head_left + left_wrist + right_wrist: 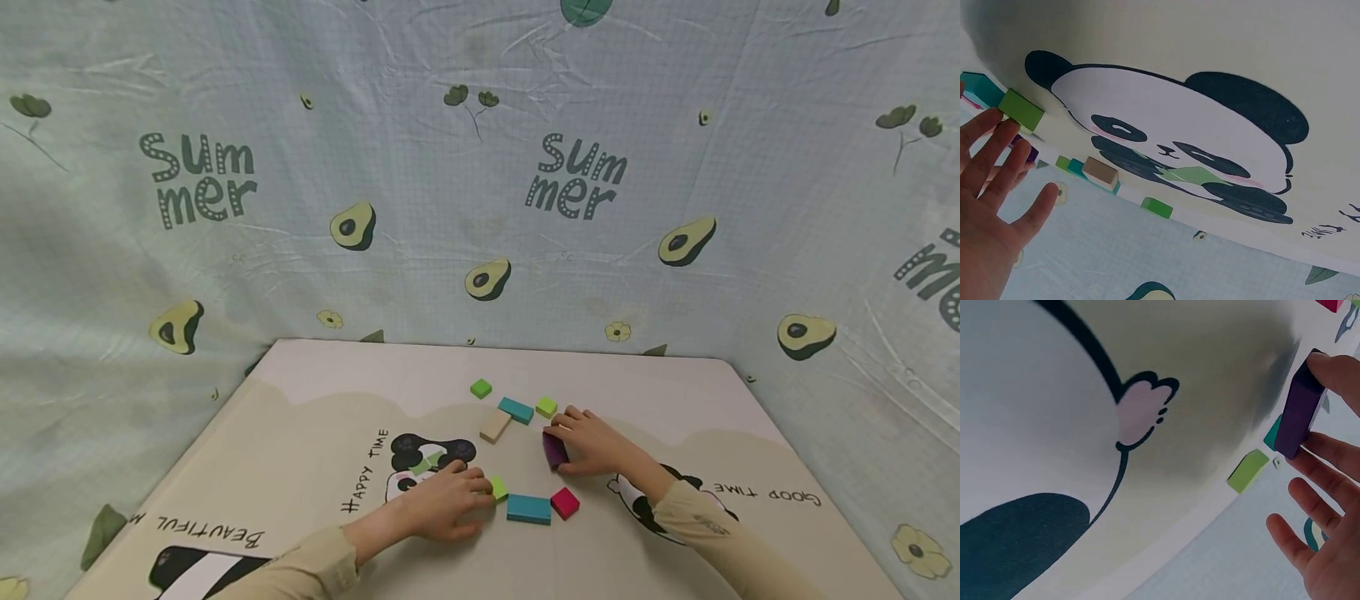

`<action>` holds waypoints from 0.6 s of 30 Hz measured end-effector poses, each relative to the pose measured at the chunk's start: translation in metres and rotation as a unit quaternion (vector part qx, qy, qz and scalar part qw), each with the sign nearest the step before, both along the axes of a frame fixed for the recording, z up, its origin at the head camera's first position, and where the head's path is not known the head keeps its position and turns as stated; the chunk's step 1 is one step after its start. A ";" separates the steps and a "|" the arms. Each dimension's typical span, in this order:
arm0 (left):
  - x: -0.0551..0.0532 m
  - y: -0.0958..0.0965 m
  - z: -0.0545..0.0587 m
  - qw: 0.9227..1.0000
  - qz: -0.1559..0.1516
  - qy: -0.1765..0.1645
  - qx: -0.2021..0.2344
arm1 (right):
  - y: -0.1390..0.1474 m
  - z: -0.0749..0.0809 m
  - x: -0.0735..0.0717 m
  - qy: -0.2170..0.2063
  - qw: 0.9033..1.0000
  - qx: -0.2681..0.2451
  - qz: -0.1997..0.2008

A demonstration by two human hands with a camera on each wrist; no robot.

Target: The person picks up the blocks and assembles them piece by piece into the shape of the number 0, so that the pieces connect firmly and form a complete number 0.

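My right hand pinches a purple block between thumb and fingers; in the right wrist view the block stands tilted between the thumb and a fingertip. My left hand reaches in from the left, fingers spread and fairly straight. Its fingertips are right at a green block, which the head view shows partly hidden behind them. Beside that block, to the right, lie a teal block and a red block.
Farther back on the table are a beige block, leaning against or overlapping another teal block, a lime block and a green block. A patterned curtain stands behind the table's rear edge.
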State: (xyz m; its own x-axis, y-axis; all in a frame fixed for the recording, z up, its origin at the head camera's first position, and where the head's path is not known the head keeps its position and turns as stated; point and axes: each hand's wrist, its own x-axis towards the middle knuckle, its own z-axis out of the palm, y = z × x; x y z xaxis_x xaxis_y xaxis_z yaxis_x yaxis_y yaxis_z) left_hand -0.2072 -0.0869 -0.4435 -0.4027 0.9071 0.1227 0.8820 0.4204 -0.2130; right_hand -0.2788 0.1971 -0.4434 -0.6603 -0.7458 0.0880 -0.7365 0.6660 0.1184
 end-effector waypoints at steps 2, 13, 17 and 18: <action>0.000 0.000 0.000 1.000 0.000 0.000 0.001 | 0.003 -0.001 0.001 0.007 1.000 -0.002 0.002; 0.001 -0.002 -0.001 1.000 -0.006 0.004 0.017 | 0.014 -0.002 0.010 0.020 0.999 -0.031 0.019; 0.002 -0.002 -0.002 1.000 -0.006 0.001 0.016 | 0.018 -0.003 0.013 0.017 0.999 -0.042 0.015; 0.002 -0.003 -0.001 1.000 -0.005 0.000 0.015 | 0.019 -0.003 0.014 0.014 0.999 -0.043 0.013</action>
